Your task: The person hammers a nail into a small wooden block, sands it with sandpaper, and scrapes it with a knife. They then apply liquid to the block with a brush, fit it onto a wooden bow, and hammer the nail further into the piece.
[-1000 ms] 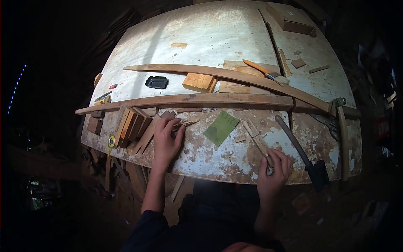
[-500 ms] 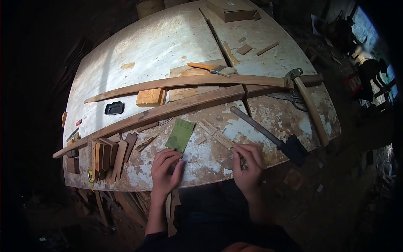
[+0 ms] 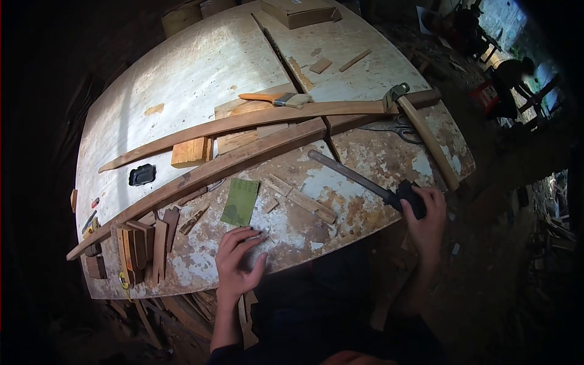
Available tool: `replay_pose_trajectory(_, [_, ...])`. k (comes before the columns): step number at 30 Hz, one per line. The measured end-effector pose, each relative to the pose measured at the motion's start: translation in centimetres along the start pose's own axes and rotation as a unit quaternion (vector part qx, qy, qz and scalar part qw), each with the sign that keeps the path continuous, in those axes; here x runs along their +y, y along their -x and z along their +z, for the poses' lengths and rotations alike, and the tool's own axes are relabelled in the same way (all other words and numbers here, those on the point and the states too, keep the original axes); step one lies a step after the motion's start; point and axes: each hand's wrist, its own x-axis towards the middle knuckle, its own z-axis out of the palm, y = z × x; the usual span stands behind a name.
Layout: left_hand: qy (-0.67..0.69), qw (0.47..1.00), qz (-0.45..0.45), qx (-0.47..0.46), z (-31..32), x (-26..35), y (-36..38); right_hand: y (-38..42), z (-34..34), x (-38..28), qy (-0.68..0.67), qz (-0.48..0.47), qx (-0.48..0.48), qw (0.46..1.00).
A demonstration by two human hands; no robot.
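Note:
My right hand [image 3: 427,217] has its thumb and fingers around the black head of a mallet [image 3: 351,175], at the table's right front edge. The mallet's dark handle lies pointing away to the upper left. At the front edge of the table, my left hand [image 3: 238,258] has its fingers apart and loosely curved, holding nothing that I can see. Just beyond its fingertips lies a green sheet of sandpaper [image 3: 241,202]. Between the hands, a thin notched wooden strip [image 3: 301,199] rests on the worn tabletop, with a small wood chip [image 3: 271,205] beside it.
Two long curved wooden pieces [image 3: 243,124] cross the table [image 3: 176,67]. A paintbrush [image 3: 267,97], a hammer [image 3: 429,140] and scissors [image 3: 398,129] lie around them. Wood blocks [image 3: 131,246] stand at left, near a black tray [image 3: 142,175]. A cardboard box [image 3: 298,15] sits at the back.
My right hand has left the notched wooden strip and moved right to the mallet's head. My left hand stays near the sandpaper. The whole view has shifted, with table things now further left.

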Motion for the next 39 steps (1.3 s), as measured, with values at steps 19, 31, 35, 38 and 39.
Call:
replay_pose_trajectory(19, [-0.006,1.0,0.009,0.009,0.3,0.2,-0.1,-0.5,-0.6,0.1,0.019,-0.037,-0.146,0.988])
replay_pose_trajectory(31, [0.004,1.0,0.007,0.03,0.3,0.1,-0.1,2.6,-1.3,-0.5,-0.105,0.006,-0.098,0.99])
replay_pose_trajectory(35, [0.005,0.999,-0.001,0.041,0.2,0.0,0.0,2.4,0.0,-0.1,-0.1,-0.008,-0.065,0.993])
replay_pose_trajectory(38, [0.003,0.999,0.001,0.037,0.2,0.2,0.0,1.6,0.4,-0.1,-0.083,-0.039,-0.051,0.994])
replay_pose_trajectory(39, [0.004,0.999,0.0,0.036,0.3,0.3,0.0,1.1,0.5,-0.3,-0.075,-0.056,-0.047,0.995])
